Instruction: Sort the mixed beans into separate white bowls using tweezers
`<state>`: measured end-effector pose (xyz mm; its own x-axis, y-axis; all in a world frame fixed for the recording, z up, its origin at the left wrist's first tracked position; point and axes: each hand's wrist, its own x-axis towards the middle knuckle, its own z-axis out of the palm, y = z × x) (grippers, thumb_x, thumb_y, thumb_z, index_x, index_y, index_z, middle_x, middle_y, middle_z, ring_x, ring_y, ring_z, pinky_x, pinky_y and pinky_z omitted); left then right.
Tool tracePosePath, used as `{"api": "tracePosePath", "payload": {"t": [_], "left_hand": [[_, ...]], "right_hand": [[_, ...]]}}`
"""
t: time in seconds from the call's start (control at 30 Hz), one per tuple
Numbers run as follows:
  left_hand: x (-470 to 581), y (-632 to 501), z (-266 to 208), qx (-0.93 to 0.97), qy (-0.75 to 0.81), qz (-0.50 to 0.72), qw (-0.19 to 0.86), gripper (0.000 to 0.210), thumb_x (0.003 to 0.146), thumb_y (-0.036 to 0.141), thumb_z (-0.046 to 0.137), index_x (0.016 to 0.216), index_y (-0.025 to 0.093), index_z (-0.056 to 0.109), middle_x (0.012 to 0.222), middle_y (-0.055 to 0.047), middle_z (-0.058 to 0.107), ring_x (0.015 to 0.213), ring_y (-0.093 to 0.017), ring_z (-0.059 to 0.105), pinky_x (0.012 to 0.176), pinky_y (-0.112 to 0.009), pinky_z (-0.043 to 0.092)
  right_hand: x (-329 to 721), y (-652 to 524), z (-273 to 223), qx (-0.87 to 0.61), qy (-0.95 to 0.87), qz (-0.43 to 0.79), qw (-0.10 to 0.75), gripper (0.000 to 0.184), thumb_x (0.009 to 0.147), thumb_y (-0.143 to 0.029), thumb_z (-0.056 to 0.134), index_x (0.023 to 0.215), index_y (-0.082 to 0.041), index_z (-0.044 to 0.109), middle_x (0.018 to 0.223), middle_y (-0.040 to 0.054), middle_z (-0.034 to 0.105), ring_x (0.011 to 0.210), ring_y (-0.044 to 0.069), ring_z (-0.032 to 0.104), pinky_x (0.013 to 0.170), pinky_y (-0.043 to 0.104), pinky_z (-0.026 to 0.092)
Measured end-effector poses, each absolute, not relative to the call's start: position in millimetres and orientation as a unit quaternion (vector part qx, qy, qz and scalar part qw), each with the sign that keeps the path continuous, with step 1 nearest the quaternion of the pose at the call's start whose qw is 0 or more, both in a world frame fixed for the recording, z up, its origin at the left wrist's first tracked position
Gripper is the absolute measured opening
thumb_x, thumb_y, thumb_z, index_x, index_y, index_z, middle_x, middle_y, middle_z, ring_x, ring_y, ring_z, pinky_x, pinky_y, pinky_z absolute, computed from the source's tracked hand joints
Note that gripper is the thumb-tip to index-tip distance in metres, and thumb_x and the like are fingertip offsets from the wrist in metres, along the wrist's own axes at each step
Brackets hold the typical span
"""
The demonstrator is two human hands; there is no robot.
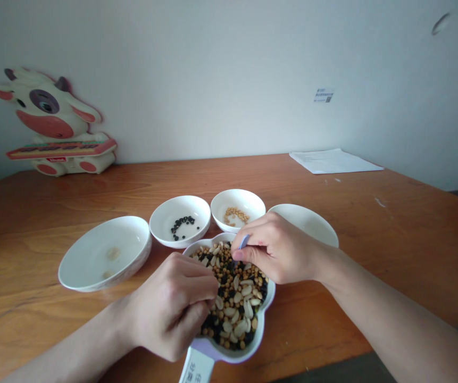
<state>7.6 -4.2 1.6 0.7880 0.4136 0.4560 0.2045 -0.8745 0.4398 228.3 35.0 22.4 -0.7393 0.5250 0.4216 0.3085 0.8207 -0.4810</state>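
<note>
A lavender-and-white flower-shaped pan (268,303) with a labelled handle holds a mix of peanuts (231,312), yellow beans and black beans. My left hand (173,306) is curled closed over the pan's left rim; whatever its fingertips pinch is hidden. Over the pan's upper right, my right hand (279,247) pinches a small lavender strip (244,241), its lower end out of sight. Behind the pan, one white bowl (160,218) contains several black beans (181,224). Another white bowl (248,199) beside it has yellow beans (234,215).
A wide white bowl (81,260) with two tan spots inside stands at the left. A further white bowl (304,219) is partly behind my right hand. At the back of the wooden table (404,244) are a cow-shaped toy keyboard (59,127) and white papers (334,161).
</note>
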Motion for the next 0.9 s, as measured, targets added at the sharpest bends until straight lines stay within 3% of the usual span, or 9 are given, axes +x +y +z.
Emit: {"api": "tracePosePath", "payload": {"t": [0.33,0.6,0.9], "left_hand": [[7.9,-2.8,0.5,0.925,0.166,0.284,0.191,0.023,0.081,0.006,0.033,0.063,0.019,0.034,0.053,0.0,0.046,0.047,-0.014,0.036,0.048,-0.03,0.025],[8.4,-4.9,2.8,0.927,0.168,0.279,0.187,0.024,0.082,0.006,0.032,0.062,0.019,0.034,0.053,0.0,0.046,0.047,-0.014,0.036,0.048,-0.03,0.026],[7.5,-4.4,-0.4,0.925,0.168,0.286,0.185,0.023,0.082,0.006,0.033,0.063,0.019,0.036,0.053,0.0,0.046,0.047,-0.014,0.036,0.047,-0.031,0.026]], "right_hand": [[228.9,35.0,19.9,-0.219,-0.914,0.2,0.277,0.029,0.089,-0.014,0.059,0.06,-0.014,0.063,0.069,0.0055,0.071,0.061,0.014,0.064,0.059,0.024,0.047],[227.6,35.4,19.4,-0.215,-0.917,0.188,0.278,0.033,0.089,-0.015,0.058,0.056,-0.013,0.061,0.065,0.0054,0.07,0.056,0.013,0.06,0.056,0.024,0.044],[227.6,33.0,23.1,-0.23,-0.908,0.199,0.288,0.025,0.088,-0.014,0.059,0.063,-0.013,0.064,0.062,0.0038,0.067,0.054,0.012,0.058,0.055,0.023,0.041]]}}
